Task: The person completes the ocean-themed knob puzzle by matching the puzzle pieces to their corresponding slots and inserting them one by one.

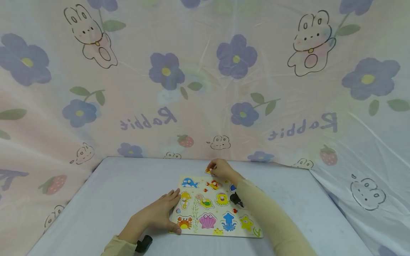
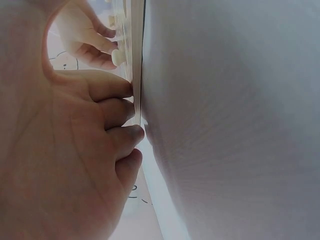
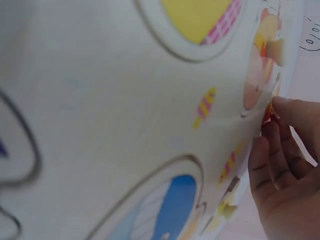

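A cream sea-animal puzzle board lies flat on the table. My left hand rests against its left side, fingers extended along the edge and thumb on the near left corner. In the left wrist view, the left fingertips touch the board's edge. Just past the far edge, my right hand pinches a small orange puzzle piece between thumb and fingers. Most of that piece is hidden by the fingers. Closest to it on the board is the clownfish piece, with a knob on it.
On the board are a blue whale, a seahorse, a turtle, a yellow octopus, a crab and a pink shell. My right forearm covers its right side. A patterned curtain hangs behind the white table.
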A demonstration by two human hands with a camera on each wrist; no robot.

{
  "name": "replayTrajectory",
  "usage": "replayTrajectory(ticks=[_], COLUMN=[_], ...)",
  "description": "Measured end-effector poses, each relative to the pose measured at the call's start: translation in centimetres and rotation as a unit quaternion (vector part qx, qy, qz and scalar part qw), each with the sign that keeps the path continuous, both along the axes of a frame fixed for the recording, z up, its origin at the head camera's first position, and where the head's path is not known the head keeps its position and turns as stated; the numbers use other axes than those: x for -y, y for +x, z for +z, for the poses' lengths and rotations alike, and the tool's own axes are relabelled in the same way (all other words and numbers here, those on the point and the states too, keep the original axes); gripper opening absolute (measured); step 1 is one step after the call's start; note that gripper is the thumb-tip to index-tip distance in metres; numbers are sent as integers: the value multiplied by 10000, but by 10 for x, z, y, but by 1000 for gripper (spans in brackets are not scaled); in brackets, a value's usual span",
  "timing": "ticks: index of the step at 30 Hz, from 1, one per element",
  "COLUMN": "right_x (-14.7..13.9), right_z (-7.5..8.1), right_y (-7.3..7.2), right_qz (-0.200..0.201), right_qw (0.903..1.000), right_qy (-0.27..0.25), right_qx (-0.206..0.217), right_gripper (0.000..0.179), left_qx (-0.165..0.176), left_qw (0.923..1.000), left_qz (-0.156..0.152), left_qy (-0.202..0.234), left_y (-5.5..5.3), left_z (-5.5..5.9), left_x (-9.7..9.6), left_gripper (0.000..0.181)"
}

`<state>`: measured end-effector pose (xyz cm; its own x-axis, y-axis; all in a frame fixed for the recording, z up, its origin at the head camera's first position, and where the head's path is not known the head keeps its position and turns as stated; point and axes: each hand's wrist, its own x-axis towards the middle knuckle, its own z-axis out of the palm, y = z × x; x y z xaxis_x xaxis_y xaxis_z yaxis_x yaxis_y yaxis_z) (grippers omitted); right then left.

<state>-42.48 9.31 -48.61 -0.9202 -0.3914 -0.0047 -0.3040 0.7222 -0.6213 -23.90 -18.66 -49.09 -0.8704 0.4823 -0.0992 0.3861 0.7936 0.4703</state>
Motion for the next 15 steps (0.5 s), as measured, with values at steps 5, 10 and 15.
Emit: replayTrajectory(ticks=[5,10,15], right_x=[0,1,0], right_z=[1,-1,3], right_y=[2,6,7], right_qz=[-43,-87,-93], right_qw=[9999,9998,9998], right_qy=[-89,-167,-132], right_qx=[-57,-104,-73], right_gripper=[10,11,12], left_qx=[-7,-48,-174], left_qw=[10000,10000,9997], left_qz=[-17,-9,4], left_qy=[3,-26,-142], left_y=[0,4,4], left_z=[2,3,5], left_x=[0,-1,-3], left_gripper=[128,128,128])
